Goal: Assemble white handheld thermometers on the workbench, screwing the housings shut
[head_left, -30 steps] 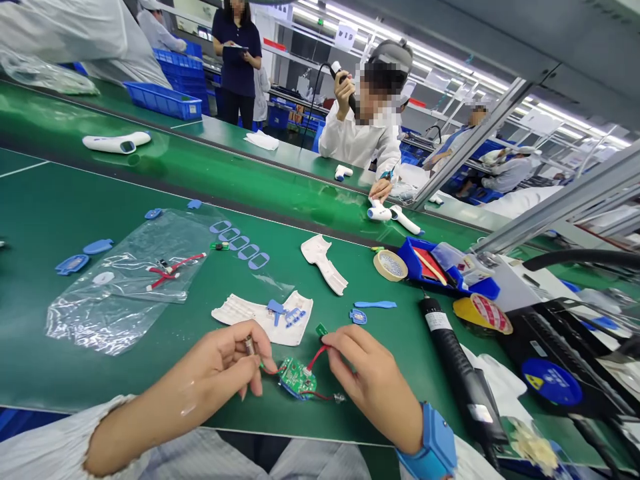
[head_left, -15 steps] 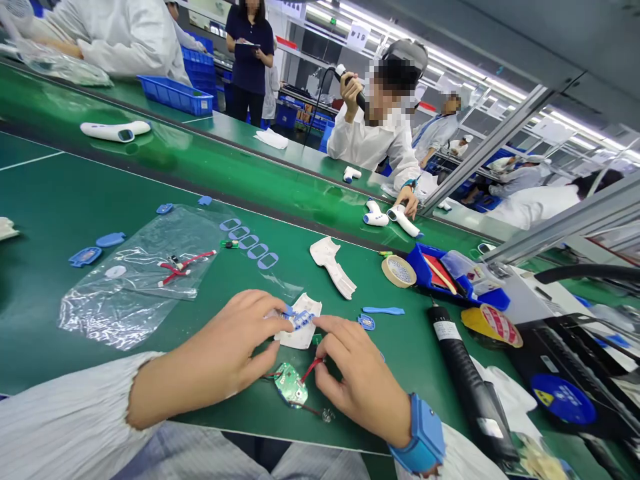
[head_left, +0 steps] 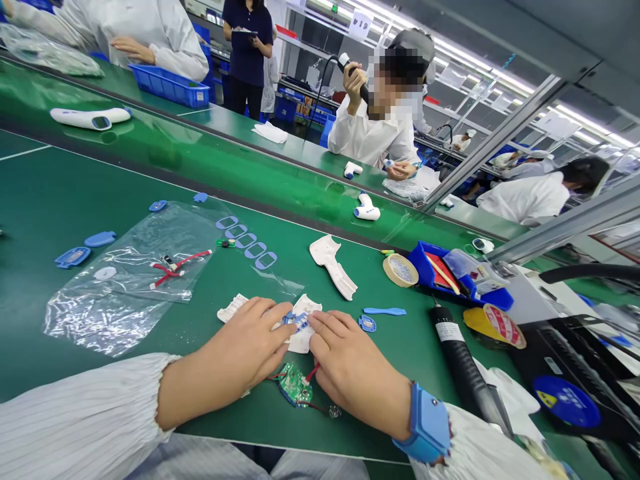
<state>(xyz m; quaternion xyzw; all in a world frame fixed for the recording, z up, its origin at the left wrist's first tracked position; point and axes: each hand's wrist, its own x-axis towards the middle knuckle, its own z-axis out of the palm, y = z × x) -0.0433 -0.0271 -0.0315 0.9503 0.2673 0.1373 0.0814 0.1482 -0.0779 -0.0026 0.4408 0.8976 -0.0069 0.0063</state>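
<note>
A white plastic shell half [head_left: 300,343] lies on the green table in front of me. Over it is a small blue plastic part [head_left: 299,320]. The fingers of my left hand [head_left: 239,347] are bent together on the blue part from the left. From the right, my right hand [head_left: 353,363] grips the shell's edge and the blue part, its lower fingers curled by a red wire. Close below both hands sits a green circuit board [head_left: 295,385] with red wires and a small round metal piece [head_left: 334,411]. White ribbed plastic [head_left: 231,308] shows beside my left hand.
Another white shell half [head_left: 334,267] lies ahead, with a blue stick [head_left: 384,311] nearer. At right are a tape roll [head_left: 400,270], a blue bin [head_left: 425,257] and a black electric screwdriver [head_left: 457,353]. A clear bag [head_left: 125,300] lies left. Thermometers ride the green belt [head_left: 240,170].
My hands have drawn closer over the blue part and shell. The circuit board is turned slightly. On the belt, the long white thermometer has shifted left; the co-worker opposite has lifted one off it.
</note>
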